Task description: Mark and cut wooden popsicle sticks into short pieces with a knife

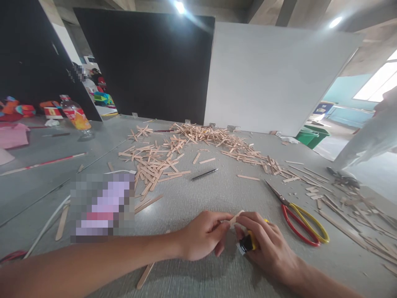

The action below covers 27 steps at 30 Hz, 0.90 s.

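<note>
My left hand [207,235] pinches the left end of a short wooden craft stick [237,217] just above the table. Around the stick's other end, the fingers of my right hand [269,244] are curled. Tucked in the right palm is a small yellow and black tool [249,241]; the fingers cover most of it, so its kind is unclear. Right of that hand lie scissors [298,215] with one red and one yellow handle, blades slightly apart. A dark pen-like tool [204,174] rests ahead of both hands. Another craft stick [145,275] lies partly under my left forearm.
Loose craft sticks [155,167] are heaped in an arc across the grey table [173,207]. Cut strips [344,219] litter the right side. At left are a blurred-out object [105,207], a white cable [46,229] and a drink bottle [74,114]. Black and white panels [273,78] stand behind.
</note>
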Motion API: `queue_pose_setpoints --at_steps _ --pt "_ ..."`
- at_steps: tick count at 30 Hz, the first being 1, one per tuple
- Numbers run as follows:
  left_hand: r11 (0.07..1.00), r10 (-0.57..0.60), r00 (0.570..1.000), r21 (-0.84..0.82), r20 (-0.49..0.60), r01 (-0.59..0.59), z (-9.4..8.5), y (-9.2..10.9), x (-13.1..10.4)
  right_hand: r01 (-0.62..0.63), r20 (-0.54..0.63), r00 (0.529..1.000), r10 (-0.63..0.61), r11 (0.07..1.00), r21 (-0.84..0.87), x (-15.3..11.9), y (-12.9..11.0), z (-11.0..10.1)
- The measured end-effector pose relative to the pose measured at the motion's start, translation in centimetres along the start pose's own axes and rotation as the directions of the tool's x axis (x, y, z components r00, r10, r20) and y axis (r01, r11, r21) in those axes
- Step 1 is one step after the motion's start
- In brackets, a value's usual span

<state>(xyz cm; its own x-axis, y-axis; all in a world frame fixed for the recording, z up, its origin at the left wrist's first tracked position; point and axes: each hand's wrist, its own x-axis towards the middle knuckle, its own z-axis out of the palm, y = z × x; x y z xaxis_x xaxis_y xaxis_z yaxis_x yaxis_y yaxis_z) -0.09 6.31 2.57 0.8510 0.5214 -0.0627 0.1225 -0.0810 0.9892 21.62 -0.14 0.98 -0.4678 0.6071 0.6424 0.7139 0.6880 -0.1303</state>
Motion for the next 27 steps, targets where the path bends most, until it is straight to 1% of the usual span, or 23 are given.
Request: queue_pose_setpoints --at_steps 7,13,20,22,27 --pt "1.0 -0.001 1.0 0.024 -0.009 0.001 0.19 0.23 -0.07 0.008 0.047 0.999 -0.013 0.996 0.09 -0.51 0.66 0.29" --pt "0.998 -0.001 1.0 0.058 0.006 0.001 0.12 0.5 -0.15 -0.004 0.055 0.998 -0.001 0.996 0.087 -0.7 0.66 0.17" --pt "0.995 0.011 1.0 0.098 -0.012 -0.01 0.21 0.71 -0.27 0.025 0.091 0.995 -0.035 0.993 0.117 -0.15 0.6 -0.09" --pt "0.995 0.013 1.0 0.1 -0.017 -0.011 0.24 0.64 -0.28 0.026 0.084 0.996 -0.036 0.994 0.108 -0.09 0.55 -0.08" --pt "0.996 0.011 0.999 0.087 -0.034 -0.008 0.27 0.26 -0.23 0.03 0.009 0.999 -0.031 0.994 0.101 -0.34 0.41 0.19"
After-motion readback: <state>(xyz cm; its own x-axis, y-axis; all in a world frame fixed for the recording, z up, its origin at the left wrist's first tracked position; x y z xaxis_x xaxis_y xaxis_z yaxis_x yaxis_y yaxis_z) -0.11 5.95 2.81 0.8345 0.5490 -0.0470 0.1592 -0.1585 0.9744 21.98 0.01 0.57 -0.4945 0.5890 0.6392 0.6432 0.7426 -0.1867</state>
